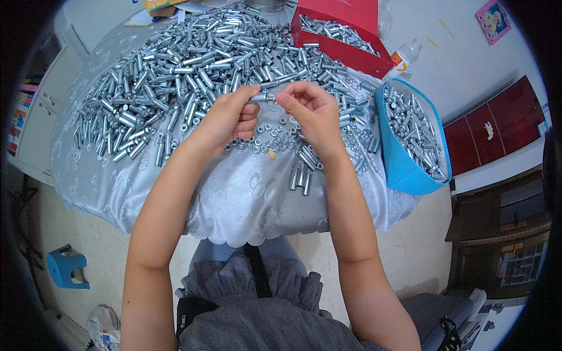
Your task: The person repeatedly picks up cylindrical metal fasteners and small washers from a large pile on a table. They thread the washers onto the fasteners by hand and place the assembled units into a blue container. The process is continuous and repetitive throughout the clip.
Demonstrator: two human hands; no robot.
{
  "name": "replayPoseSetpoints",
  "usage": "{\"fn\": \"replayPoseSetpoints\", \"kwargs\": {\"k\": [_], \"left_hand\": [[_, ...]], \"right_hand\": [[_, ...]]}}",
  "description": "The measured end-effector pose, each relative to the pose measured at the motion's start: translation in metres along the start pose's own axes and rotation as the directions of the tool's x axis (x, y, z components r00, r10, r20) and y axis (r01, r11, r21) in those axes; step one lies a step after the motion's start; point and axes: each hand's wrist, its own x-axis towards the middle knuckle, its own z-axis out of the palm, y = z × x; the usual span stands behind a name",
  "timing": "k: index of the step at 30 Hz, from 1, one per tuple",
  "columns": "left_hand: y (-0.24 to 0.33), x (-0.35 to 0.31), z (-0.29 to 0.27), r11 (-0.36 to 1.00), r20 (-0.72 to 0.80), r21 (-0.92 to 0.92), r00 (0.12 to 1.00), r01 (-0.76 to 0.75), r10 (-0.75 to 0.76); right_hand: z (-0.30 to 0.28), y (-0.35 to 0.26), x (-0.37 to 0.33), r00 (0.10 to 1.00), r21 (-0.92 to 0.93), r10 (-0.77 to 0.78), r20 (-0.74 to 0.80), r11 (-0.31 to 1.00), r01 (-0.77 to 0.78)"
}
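While three short cylinders (294,179) stand apart at the near right of the silvery tablecloth (246,205), loose nuts (258,141) lie scattered just beyond them. Above the nuts, the left hand (228,120) pinches a metal piece (261,98) between thumb and finger; the right hand (313,114) has its fingertips at that piece's right end, grip on it unclear. Judgement: this piece looks mid-handling, and much loose stock remains outside containers. At right, the blue bin (393,164) is well filled with similar pieces. Farther: the broad pile (193,64), then an open red box (345,57), also holding metal pieces.
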Motion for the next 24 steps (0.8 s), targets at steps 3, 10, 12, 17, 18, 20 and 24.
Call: {"fn": "replayPoseSetpoints", "kwargs": {"k": [3,10,12,17,18,20,24], "left_hand": [[-0.002,0.001,-0.001,1.0,-0.002,-0.017,1.0,-0.01,0.01],[-0.002,0.001,0.001,0.995,-0.107,0.098,0.994,-0.011,0.022],[-0.004,0.003,0.0,0.993,-0.115,0.116,0.993,-0.015,0.028],[-0.004,0.004,-0.001,0.998,-0.08,0.067,0.997,-0.007,0.013],[-0.005,0.004,-0.001,0.998,-0.071,0.06,0.997,-0.006,0.011],[-0.003,0.003,0.0,0.999,-0.053,0.046,0.998,-0.02,0.022],[-0.003,0.004,-0.003,1.0,-0.057,0.022,0.998,-0.022,0.023]], "right_hand": [[0.001,-0.001,-0.001,1.0,-0.103,0.007,-0.025,0.995,-0.01],[0.002,0.003,-0.001,0.971,-0.447,-0.237,0.029,0.866,0.225],[0.002,0.002,-0.002,0.965,-0.477,-0.257,0.044,0.844,0.246],[0.003,0.002,-0.002,0.983,-0.354,-0.184,0.014,0.918,0.177],[0.001,0.002,-0.001,0.98,-0.367,-0.2,0.02,0.91,0.193],[-0.004,0.002,0.0,0.972,-0.393,-0.233,0.03,0.891,0.226],[-0.013,-0.002,0.001,0.995,-0.497,-0.097,-0.021,0.865,0.074]]}}
